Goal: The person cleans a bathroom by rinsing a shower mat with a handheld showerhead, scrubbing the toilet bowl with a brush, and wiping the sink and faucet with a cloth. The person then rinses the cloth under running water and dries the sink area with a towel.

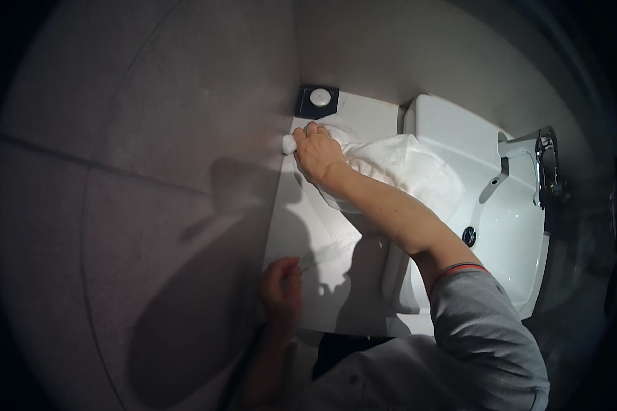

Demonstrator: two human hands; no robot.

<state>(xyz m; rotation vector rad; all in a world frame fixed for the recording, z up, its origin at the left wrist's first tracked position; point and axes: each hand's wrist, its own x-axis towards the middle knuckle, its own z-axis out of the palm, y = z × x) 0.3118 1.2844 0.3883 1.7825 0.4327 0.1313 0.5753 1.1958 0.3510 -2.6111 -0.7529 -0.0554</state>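
Note:
My right hand (320,156) reaches across the white counter (291,236) to the wall side, fingers curled over a white cloth (401,156). A small white bunch shows just left of its fingers. From there the cloth spreads crumpled to the right, over the counter and the sink's near rim; my forearm covers part of it. My left hand (282,288) is low at the counter's left edge, in shadow, its fingers drawn together. Something faint and thin shows by its fingertips, too dim to name.
A white sink (507,240) with a dark drain (469,237) and a chrome faucet (528,147) lies to the right. In the far corner, a round white object (320,97) rests on a dark square holder (299,104). A tiled wall (158,123) borders the counter on the left.

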